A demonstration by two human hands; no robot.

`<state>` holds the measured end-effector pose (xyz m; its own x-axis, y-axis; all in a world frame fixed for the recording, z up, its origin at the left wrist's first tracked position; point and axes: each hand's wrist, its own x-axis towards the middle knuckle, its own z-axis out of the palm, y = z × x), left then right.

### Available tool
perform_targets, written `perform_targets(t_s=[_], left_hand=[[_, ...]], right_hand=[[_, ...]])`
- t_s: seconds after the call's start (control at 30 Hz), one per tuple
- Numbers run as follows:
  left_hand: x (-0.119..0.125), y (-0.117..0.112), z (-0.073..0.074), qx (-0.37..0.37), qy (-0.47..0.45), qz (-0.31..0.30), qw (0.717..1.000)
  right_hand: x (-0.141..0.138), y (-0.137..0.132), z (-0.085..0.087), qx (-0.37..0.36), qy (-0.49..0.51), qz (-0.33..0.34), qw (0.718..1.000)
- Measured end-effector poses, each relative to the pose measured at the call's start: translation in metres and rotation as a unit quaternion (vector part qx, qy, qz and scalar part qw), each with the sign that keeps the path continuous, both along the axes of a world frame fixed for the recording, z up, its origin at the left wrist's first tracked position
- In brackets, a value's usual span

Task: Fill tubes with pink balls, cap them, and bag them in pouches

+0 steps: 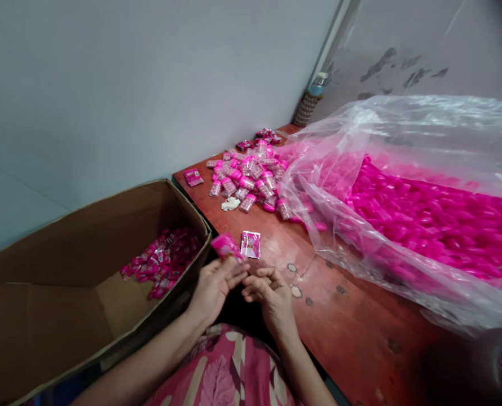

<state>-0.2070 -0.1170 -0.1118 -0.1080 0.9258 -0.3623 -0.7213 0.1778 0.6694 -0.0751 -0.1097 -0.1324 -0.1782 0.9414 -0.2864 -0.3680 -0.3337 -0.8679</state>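
Note:
My left hand [215, 287] is closed on a pink sachet [226, 246], blurred by motion, which sticks up from its fingertips. Close beside it, my right hand [270, 293] has its fingers curled in a pinch; whatever lies between them is too small to make out. Just beyond the fingers, another pink and white sachet [250, 244] lies flat on the red wooden table [318, 316]. Farther back sits a heap of small clear bottles with pink caps [251, 175]. A crumpled white scrap [230, 203] rests at the near edge of that heap.
On the left, an open cardboard box [141, 203] holds a pile of pink sachets [166, 262]. A large clear plastic bag [331, 225] full of pink caps [424, 225] covers the table's right side. At the back corner stands a bottle [308, 107]. One sachet [193, 177] lies near the wall.

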Motion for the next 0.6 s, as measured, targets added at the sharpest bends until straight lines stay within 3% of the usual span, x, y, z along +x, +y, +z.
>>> perform_targets(t_s=[0.07, 0.1, 0.17, 0.23, 0.27, 0.33, 0.43, 0.5, 0.6], left_hand=[[-0.019, 0.0, 0.0, 0.014, 0.009, 0.115, 0.993], [-0.026, 0.001, -0.002, 0.015, 0.022, 0.144, 0.989], [-0.031, 0.007, -0.007, 0.006, 0.094, 0.13, 0.987], [-0.025, 0.018, -0.014, 0.032, 0.249, 0.059, 0.966], [-0.019, 0.025, -0.018, 0.066, 0.348, 0.021, 0.935], [-0.006, 0.04, -0.025, 0.14, 0.528, -0.036, 0.837], [0.006, 0.058, -0.038, 0.184, 0.68, -0.085, 0.704], [0.009, 0.063, -0.045, 0.191, 0.724, -0.09, 0.657], [0.01, 0.064, -0.053, 0.204, 0.749, -0.072, 0.626]], right_hand=[[0.002, 0.001, -0.001, 0.003, -0.006, 0.002, 1.0], [0.003, 0.002, -0.001, 0.0, -0.017, -0.002, 1.0], [0.007, 0.004, -0.004, -0.008, -0.047, -0.007, 0.999], [0.011, 0.005, -0.006, -0.007, -0.07, -0.002, 0.998], [0.012, 0.006, -0.007, -0.002, -0.078, 0.002, 0.997], [0.015, 0.006, -0.007, 0.011, -0.091, 0.009, 0.996], [0.02, 0.007, -0.005, 0.023, -0.114, 0.015, 0.993], [0.024, 0.008, -0.004, 0.028, -0.133, 0.016, 0.991], [0.027, 0.016, -0.005, 0.046, -0.166, 0.016, 0.985]])
